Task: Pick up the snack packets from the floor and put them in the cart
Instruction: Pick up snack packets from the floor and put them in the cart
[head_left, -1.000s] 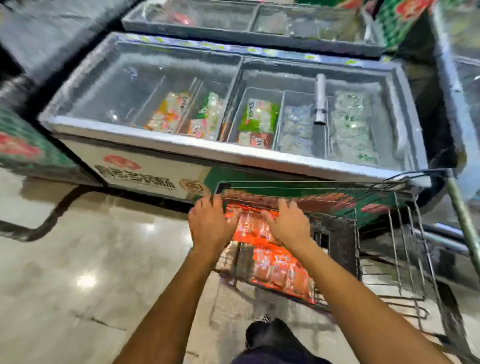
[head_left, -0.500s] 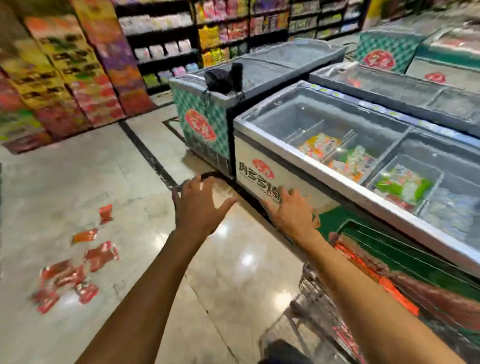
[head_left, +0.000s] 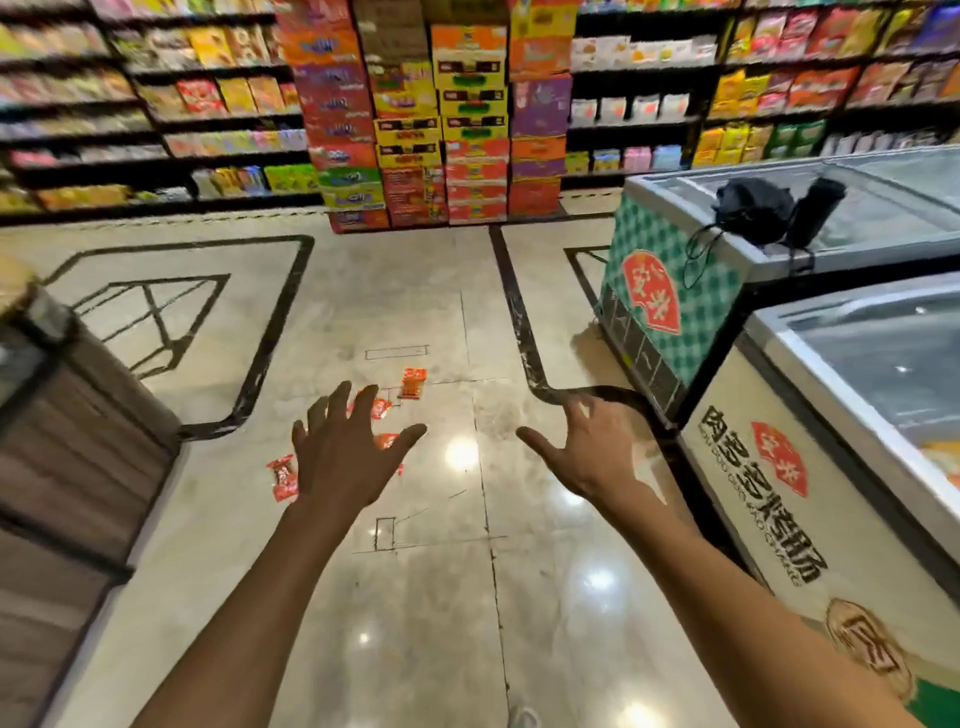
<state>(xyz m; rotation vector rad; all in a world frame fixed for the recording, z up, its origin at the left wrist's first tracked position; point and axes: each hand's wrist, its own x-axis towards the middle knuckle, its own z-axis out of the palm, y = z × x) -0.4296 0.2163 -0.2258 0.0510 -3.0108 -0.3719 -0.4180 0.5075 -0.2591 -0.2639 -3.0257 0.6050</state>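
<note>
Reaching for spilled snacks
Both hands, left hand (head_left: 347, 457) and right hand (head_left: 587, 453), splayed, empty; small red foil snack packets (head_left: 413, 383) at twelve o'clock look light, crinkly, best pinched by an edge.

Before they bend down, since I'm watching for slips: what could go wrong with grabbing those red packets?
The left hand hides part of the cluster of red snack packets, so one could be missed or stepped on. The floor is glossy and may be slippery. The right hand is close to the freezer corner and could knock it.
</note>
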